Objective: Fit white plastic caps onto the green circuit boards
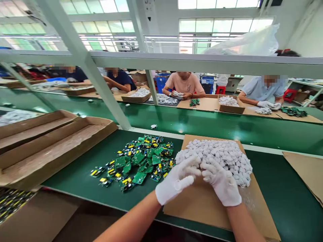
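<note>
White pieces in a big heap

They are small and lumpy, on brown cardboard. The left hand and right hand hide some, fingers half bent; I can't tell if they hold any. Green boards lie left.

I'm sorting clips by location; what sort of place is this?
Probably an electronics assembly workshop: green circuit boards lie heaped beside white pieces, and several co-workers line the far side of a long green surface.
</note>
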The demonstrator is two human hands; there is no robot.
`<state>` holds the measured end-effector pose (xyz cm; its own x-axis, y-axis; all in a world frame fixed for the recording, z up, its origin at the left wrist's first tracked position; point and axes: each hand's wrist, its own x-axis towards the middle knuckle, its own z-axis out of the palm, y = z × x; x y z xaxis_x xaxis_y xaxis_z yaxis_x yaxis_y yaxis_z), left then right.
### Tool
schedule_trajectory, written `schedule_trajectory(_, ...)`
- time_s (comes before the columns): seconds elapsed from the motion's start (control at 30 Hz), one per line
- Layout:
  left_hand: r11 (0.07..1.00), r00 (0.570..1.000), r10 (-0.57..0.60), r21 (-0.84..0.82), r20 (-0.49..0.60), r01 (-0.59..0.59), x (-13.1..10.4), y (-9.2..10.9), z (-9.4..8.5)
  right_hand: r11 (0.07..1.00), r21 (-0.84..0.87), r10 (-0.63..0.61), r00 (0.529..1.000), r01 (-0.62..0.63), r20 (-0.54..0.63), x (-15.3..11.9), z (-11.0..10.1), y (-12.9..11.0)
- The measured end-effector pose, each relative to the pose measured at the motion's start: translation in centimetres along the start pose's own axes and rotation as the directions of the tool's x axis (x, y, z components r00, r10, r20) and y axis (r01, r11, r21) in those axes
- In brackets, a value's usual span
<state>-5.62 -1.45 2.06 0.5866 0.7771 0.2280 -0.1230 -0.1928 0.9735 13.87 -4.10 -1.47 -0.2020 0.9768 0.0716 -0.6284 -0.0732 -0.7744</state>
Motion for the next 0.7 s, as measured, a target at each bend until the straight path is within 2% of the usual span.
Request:
schedule_trajectory(0.03, 0.952, 0.998, 0.017, 0.307, -0.068, 0.005, 0.0, 0.1, -1.9, 0.999, 0.046, 0.003, 0.999, -0.001, -0.039, 0.3, -0.3, 0.0)
schedule_trajectory(0.07, 0.819, 0.991, 0.046, 0.573, -0.123, 0.033, -0.2, 0.1, -3.8, 0.997, 0.08, 0.005, 0.997, 0.001, -0.078, 0.5, -0.6, 0.1)
schedule_trajectory(0.1, 0.642, 0.987, 0.06, 0.763, -0.15, 0.077, -0.3, 0.0, -5.6, 0.995, 0.096, 0.014, 0.995, -0.004, -0.1, 0.6, -0.8, 0.2)
schedule_trajectory(0.17, 0.302, 0.984, 0.042, 0.941, -0.175, 0.154, -0.9, -0.2, -8.3, 0.994, 0.101, 0.039, 0.995, -0.029, -0.097, 0.6, -1.0, 0.4)
schedule_trajectory(0.2, 0.178, 0.983, 0.015, 0.968, -0.181, 0.176, -1.1, -0.4, -9.2, 0.995, 0.096, 0.044, 0.996, -0.037, -0.078, 0.5, -1.0, 0.5)
schedule_trajectory(0.27, 0.029, 0.98, -0.047, 0.98, -0.194, 0.196, -1.6, -0.9, -10.0, 0.996, 0.077, 0.042, 0.998, -0.039, -0.044, 0.4, -0.9, 0.6)
schedule_trajectory(0.33, -0.03, 0.974, -0.106, 0.979, -0.202, 0.199, -1.6, -1.6, -9.8, 0.997, 0.066, 0.032, 0.999, -0.03, -0.026, 0.4, -0.7, 0.6)
schedule_trajectory(0.47, -0.056, 0.959, -0.157, 0.971, -0.236, 0.23, -0.4, -2.9, -9.0, 0.998, 0.051, 0.037, 0.999, -0.036, -0.022, 0.5, -1.1, 0.8)
schedule_trajectory(0.6, -0.009, 0.951, -0.159, 0.964, -0.265, 0.267, -0.3, -2.6, -9.0, 0.999, 0.029, 0.046, 0.999, -0.046, -0.028, 1.0, -1.4, 1.0)
schedule_trajectory(0.7, 0.074, 0.967, -0.066, 0.965, -0.247, 0.252, -1.2, -1.8, -9.0, 0.998, 0.057, 0.041, 0.999, -0.04, -0.016, 0.9, -0.6, 0.7)
